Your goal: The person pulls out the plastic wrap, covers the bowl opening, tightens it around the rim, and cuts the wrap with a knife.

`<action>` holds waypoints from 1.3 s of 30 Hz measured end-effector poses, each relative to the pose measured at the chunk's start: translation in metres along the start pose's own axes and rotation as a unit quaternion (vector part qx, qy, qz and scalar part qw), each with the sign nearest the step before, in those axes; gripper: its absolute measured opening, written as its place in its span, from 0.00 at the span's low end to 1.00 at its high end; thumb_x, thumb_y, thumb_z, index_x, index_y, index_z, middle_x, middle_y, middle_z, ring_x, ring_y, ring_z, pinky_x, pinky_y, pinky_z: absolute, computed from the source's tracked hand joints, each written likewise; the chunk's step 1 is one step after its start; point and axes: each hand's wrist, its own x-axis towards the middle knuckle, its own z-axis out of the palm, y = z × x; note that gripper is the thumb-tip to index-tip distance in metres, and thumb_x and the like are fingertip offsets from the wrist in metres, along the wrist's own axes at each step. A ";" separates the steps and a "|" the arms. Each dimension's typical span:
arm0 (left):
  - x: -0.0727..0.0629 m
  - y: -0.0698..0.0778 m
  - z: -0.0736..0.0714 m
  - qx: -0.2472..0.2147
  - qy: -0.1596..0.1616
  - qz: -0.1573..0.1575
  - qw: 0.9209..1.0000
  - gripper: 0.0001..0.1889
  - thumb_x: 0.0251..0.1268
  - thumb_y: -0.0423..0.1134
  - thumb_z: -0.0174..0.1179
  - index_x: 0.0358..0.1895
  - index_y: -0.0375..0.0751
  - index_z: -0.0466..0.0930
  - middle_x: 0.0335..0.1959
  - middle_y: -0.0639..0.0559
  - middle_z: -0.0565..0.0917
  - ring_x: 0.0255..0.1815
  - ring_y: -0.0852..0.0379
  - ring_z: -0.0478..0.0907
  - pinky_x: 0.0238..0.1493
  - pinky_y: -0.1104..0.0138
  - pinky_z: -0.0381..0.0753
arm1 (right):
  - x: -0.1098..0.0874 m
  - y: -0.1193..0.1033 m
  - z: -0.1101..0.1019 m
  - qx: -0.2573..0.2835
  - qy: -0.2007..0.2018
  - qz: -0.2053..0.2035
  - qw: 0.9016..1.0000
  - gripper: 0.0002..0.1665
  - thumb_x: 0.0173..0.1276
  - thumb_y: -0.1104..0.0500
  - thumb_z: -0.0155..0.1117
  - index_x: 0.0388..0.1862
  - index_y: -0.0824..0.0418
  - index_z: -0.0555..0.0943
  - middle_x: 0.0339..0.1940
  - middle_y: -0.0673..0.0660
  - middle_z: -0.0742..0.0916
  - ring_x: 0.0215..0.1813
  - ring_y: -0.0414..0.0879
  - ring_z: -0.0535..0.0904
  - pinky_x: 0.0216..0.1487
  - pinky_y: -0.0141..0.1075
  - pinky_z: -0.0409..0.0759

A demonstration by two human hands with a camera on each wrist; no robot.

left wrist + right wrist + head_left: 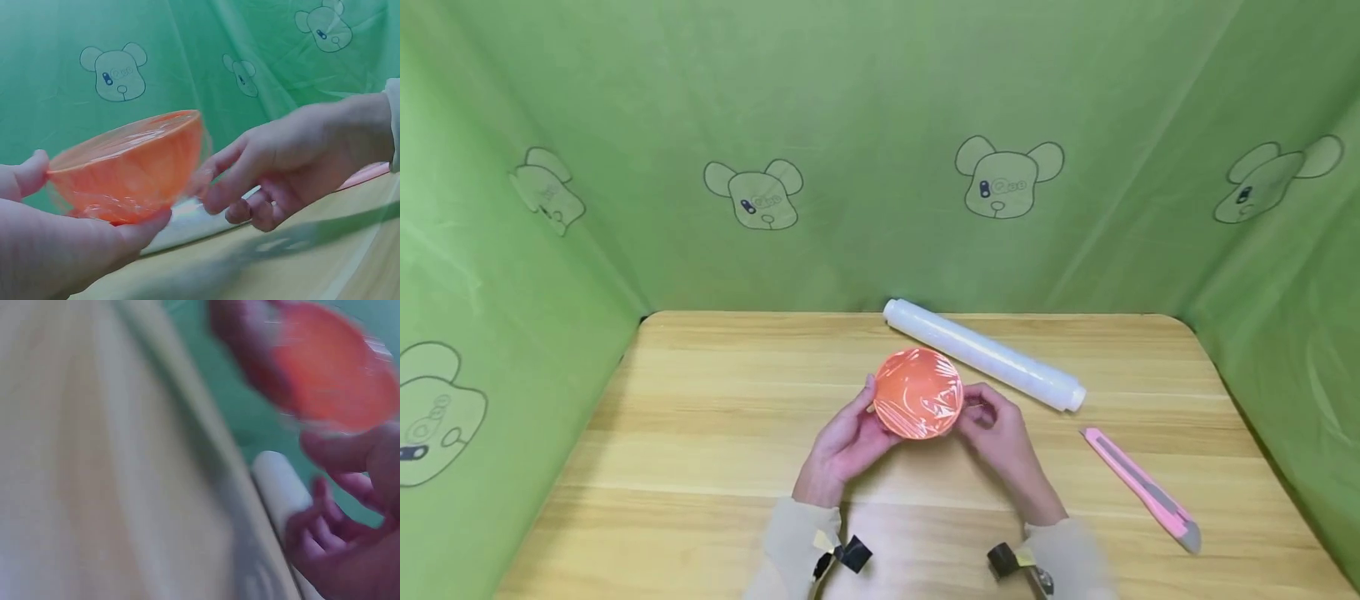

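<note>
An orange bowl (917,393) is held up above the table, with clear plastic wrap (134,140) stretched over its mouth and gathered around its sides. My left hand (852,442) grips it from the left, thumb at the rim and fingers under the base, as the left wrist view shows. At the bowl's right side, my right hand (997,429) pinches the loose edge of the wrap between thumb and forefinger. Its other fingers are loosely curled. The right wrist view is blurred around the bowl (337,369).
A white roll of plastic wrap (985,354) lies slantwise at the back of the wooden table (700,400). To the right lies a pink utility knife (1141,490). Green fabric walls (880,100) with bear prints stand behind and at both sides.
</note>
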 end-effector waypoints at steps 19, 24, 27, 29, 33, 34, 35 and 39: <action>0.006 -0.002 -0.010 -0.036 -0.027 0.023 0.999 0.35 0.81 0.60 0.41 0.83 0.47 0.51 0.82 0.38 0.55 0.82 0.41 0.51 0.79 0.47 0.57 | -0.005 -0.027 0.022 0.264 0.077 0.035 0.961 0.09 0.75 0.65 0.64 0.46 0.71 0.78 0.41 0.56 0.86 0.39 0.44 0.84 0.28 0.35 0.87; 0.004 -0.002 -0.013 -0.028 -0.020 0.019 0.999 0.32 0.84 0.50 0.44 0.83 0.46 0.50 0.82 0.36 0.54 0.82 0.40 0.50 0.80 0.46 0.56 | -0.006 -0.023 0.019 0.305 0.032 0.073 0.949 0.02 0.80 0.64 0.56 0.46 0.62 0.75 0.47 0.52 0.83 0.48 0.44 0.82 0.46 0.38 0.89; 0.004 -0.002 -0.014 -0.020 -0.010 0.020 1.000 0.30 0.85 0.46 0.45 0.82 0.46 0.51 0.82 0.37 0.55 0.82 0.41 0.52 0.79 0.47 0.57 | -0.007 -0.021 0.018 0.318 0.005 0.082 0.944 0.02 0.81 0.64 0.54 0.46 0.60 0.75 0.52 0.52 0.82 0.54 0.44 0.82 0.56 0.41 0.86; 0.005 -0.002 -0.014 -0.014 -0.006 0.024 1.000 0.29 0.85 0.45 0.44 0.82 0.46 0.52 0.81 0.39 0.56 0.82 0.42 0.52 0.79 0.48 0.58 | -0.007 -0.020 0.017 0.320 -0.005 0.079 0.944 0.02 0.81 0.63 0.55 0.47 0.60 0.76 0.53 0.52 0.82 0.55 0.45 0.82 0.57 0.42 0.85; 0.007 -0.004 -0.010 0.017 -0.002 0.036 0.999 0.29 0.86 0.47 0.40 0.82 0.44 0.52 0.81 0.39 0.57 0.81 0.43 0.54 0.78 0.49 0.61 | -0.007 -0.019 0.017 0.326 -0.020 0.069 0.943 0.09 0.81 0.62 0.56 0.56 0.61 0.75 0.55 0.53 0.82 0.56 0.46 0.82 0.57 0.42 0.85; 0.008 -0.005 -0.009 0.027 -0.001 0.042 0.999 0.29 0.86 0.48 0.39 0.82 0.43 0.52 0.81 0.38 0.58 0.81 0.42 0.55 0.78 0.49 0.61 | -0.007 -0.019 0.017 0.325 -0.024 0.065 0.943 0.13 0.81 0.61 0.55 0.61 0.61 0.74 0.58 0.54 0.82 0.57 0.46 0.82 0.57 0.42 0.85; 0.009 -0.006 -0.007 0.036 0.001 0.050 0.998 0.30 0.86 0.49 0.38 0.82 0.41 0.52 0.81 0.38 0.58 0.81 0.42 0.55 0.77 0.49 0.62 | -0.008 -0.018 0.017 0.319 -0.032 0.057 0.946 0.18 0.82 0.62 0.54 0.67 0.60 0.72 0.61 0.54 0.81 0.59 0.45 0.81 0.58 0.42 0.85; 0.010 -0.009 -0.003 0.064 0.019 0.091 0.994 0.31 0.85 0.51 0.36 0.81 0.36 0.54 0.79 0.36 0.61 0.79 0.42 0.58 0.76 0.51 0.65 | -0.010 -0.018 0.014 0.261 -0.079 -0.007 0.962 0.34 0.80 0.68 0.52 0.81 0.61 0.59 0.77 0.61 0.69 0.66 0.45 0.77 0.62 0.42 0.82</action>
